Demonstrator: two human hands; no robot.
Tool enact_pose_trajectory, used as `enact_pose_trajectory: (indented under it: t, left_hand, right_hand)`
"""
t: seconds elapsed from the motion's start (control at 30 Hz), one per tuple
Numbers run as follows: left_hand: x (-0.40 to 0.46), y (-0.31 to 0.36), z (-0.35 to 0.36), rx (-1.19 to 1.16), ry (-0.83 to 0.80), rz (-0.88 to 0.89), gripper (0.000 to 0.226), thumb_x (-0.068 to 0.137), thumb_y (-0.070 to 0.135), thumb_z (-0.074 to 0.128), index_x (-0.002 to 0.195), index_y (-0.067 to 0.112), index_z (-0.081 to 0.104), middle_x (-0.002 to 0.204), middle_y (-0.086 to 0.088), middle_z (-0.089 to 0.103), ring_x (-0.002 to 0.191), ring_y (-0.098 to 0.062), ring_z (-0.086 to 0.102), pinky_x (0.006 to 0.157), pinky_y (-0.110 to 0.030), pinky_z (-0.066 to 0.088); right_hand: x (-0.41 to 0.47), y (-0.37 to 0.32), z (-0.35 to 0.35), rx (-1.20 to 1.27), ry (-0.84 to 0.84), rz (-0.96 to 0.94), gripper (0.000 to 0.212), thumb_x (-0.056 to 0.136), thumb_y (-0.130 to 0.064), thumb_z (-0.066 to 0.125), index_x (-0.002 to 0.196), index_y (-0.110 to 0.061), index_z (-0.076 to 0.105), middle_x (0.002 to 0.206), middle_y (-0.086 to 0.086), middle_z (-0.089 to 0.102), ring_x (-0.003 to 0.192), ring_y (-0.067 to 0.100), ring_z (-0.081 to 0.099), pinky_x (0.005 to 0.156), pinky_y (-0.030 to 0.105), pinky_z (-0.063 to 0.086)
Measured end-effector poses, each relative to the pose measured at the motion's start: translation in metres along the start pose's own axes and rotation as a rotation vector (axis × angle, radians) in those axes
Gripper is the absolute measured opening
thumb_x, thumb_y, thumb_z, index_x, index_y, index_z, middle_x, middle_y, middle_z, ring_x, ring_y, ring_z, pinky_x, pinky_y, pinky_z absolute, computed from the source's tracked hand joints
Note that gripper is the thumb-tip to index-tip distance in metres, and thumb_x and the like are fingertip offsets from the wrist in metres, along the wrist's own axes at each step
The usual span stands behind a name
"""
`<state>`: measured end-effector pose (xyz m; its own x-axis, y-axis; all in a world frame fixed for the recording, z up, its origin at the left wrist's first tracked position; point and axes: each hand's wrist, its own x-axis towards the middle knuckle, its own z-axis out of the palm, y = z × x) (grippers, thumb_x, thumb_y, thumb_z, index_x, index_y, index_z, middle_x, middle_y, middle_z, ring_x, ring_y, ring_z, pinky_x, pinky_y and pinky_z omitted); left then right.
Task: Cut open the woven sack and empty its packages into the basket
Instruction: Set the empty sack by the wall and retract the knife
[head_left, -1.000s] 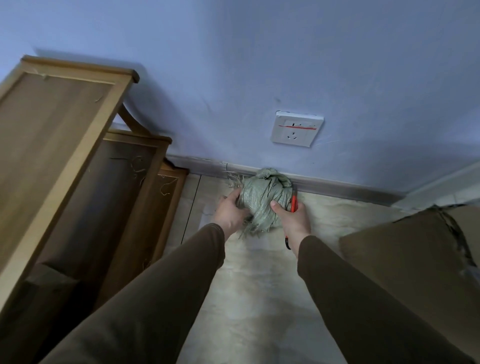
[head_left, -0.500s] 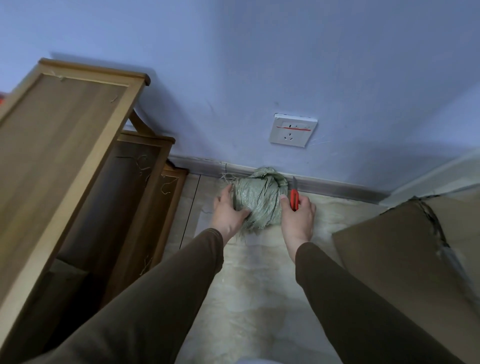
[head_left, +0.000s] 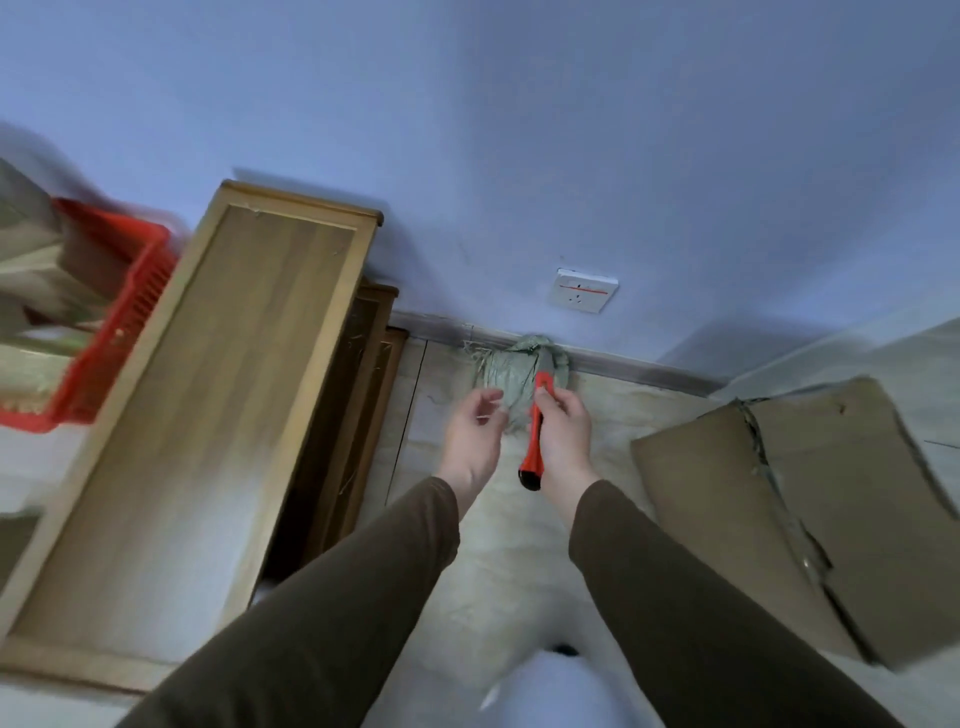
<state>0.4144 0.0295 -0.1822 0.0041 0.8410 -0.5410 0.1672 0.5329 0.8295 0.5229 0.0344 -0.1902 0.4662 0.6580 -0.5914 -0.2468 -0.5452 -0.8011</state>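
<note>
In the head view, a red basket (head_left: 122, 312) holding blurred packages is seen left of a wooden shelf (head_left: 208, 415), the sack (head_left: 506, 371) lies bunched against the baseboard, a red knife (head_left: 535, 436) is gripped by the right hand (head_left: 563, 436), and the left hand (head_left: 475, 441) is held loosely curled and empty beside flattened cardboard (head_left: 805, 509) on pale floor (head_left: 509, 561).

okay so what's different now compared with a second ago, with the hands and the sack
Both hands have let go of the sack. The left hand now hovers loosely above it; the right hand has lifted, holding the cutter upright. The sack stays on the floor against the wall.
</note>
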Motion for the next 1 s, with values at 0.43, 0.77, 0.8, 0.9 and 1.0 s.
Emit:
enact_pose_trajectory:
  t: [0.43, 0.77, 0.8, 0.9, 1.0]
  left_hand:
    - [-0.189, 0.182, -0.147, -0.126, -0.089, -0.123, 0.03, 0.107, 0.034, 0.055, 0.111, 0.004, 0.053, 0.091, -0.013, 0.06, 0.063, -0.017, 0.052, 0.052, -0.026, 0.04]
    - [-0.289, 0.24, -0.276, -0.095, -0.129, -0.136, 0.028, 0.108, 0.042, 0.049, 0.114, 0.015, 0.052, 0.078, -0.001, 0.055, 0.061, -0.012, 0.047, 0.048, -0.019, 0.039]
    - [-0.295, 0.244, -0.284, -0.097, -0.127, -0.145, 0.027, 0.108, 0.043, 0.048, 0.113, 0.017, 0.052, 0.078, -0.001, 0.055, 0.061, -0.012, 0.047, 0.047, -0.02, 0.039]
    - [-0.306, 0.255, -0.301, -0.085, -0.13, -0.148, 0.028, 0.108, 0.047, 0.046, 0.113, 0.02, 0.052, 0.079, -0.001, 0.056, 0.062, -0.013, 0.047, 0.049, -0.021, 0.039]
    - [-0.314, 0.261, -0.314, -0.059, -0.128, -0.159, 0.034, 0.109, 0.049, 0.043, 0.12, 0.017, 0.051, 0.081, -0.002, 0.057, 0.064, -0.014, 0.049, 0.053, -0.023, 0.042]
  right_hand:
    - [-0.239, -0.163, 0.06, 0.178, -0.223, 0.234, 0.008, 0.109, -0.017, 0.053, 0.111, -0.012, 0.058, 0.108, 0.019, 0.075, 0.101, 0.041, 0.073, 0.073, 0.044, 0.057]
    - [-0.403, -0.209, 0.124, 0.066, -0.325, 0.248, 0.021, 0.11, -0.018, 0.048, 0.119, -0.01, 0.066, 0.119, 0.017, 0.074, 0.108, 0.03, 0.07, 0.076, 0.037, 0.058]
    - [-0.415, -0.211, 0.127, 0.06, -0.335, 0.239, 0.02, 0.109, -0.018, 0.049, 0.119, -0.014, 0.066, 0.119, 0.014, 0.074, 0.112, 0.029, 0.069, 0.088, 0.041, 0.058]
    - [-0.442, -0.216, 0.133, 0.084, -0.382, 0.228, 0.025, 0.108, -0.013, 0.051, 0.131, -0.016, 0.062, 0.122, 0.01, 0.073, 0.117, 0.029, 0.067, 0.103, 0.05, 0.054]
    - [-0.456, -0.216, 0.138, 0.111, -0.402, 0.227, 0.039, 0.105, -0.006, 0.054, 0.142, -0.018, 0.052, 0.126, 0.008, 0.071, 0.12, 0.027, 0.065, 0.109, 0.052, 0.05]
